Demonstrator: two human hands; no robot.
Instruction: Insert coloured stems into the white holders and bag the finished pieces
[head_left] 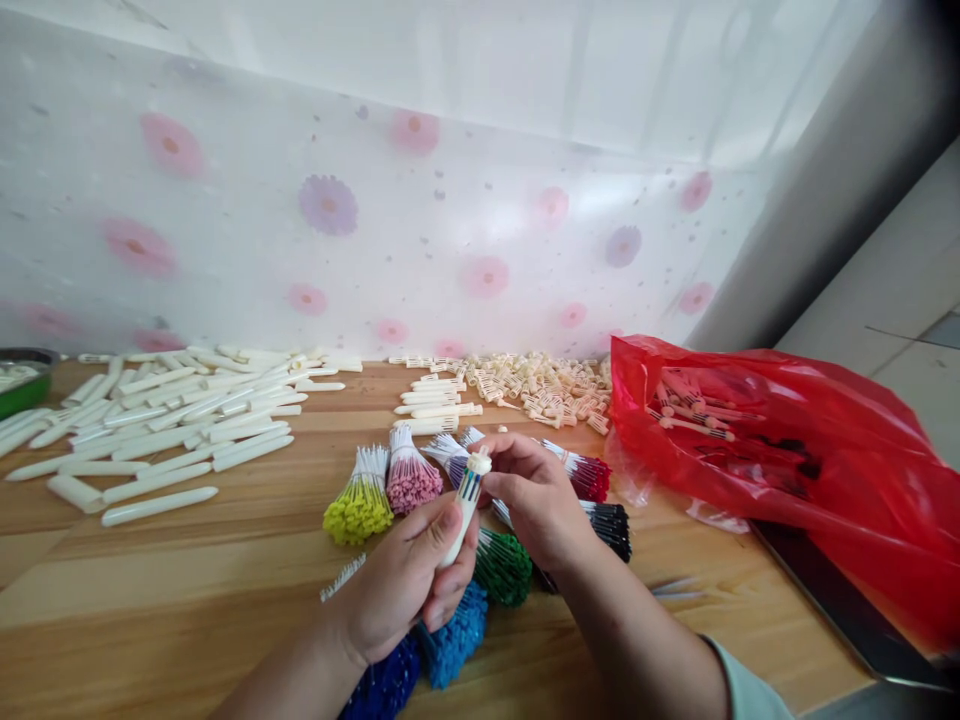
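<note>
The left hand [412,580] holds a white pen [465,508] at a tilt; the right hand [544,510] is at its top. Around them on the wooden worktop [225,570] lie coloured refill bundles [414,478], white barrels [202,405] and a red bag [810,450].

The table [187,580] is surfaced in smooth wood, its grain left visible under a soft sheen. The pen [466,508] is made of smooth, pale plastic, and the same mildly glossy look is shared by the piled barrels [169,438]. Thin, crinkled, glossy plastic is seen in the red bag [862,450]. The flowered sheet [247,220] is finished smooth, with a faint shine; the sleeve [739,680] is made of matt cloth.
</note>
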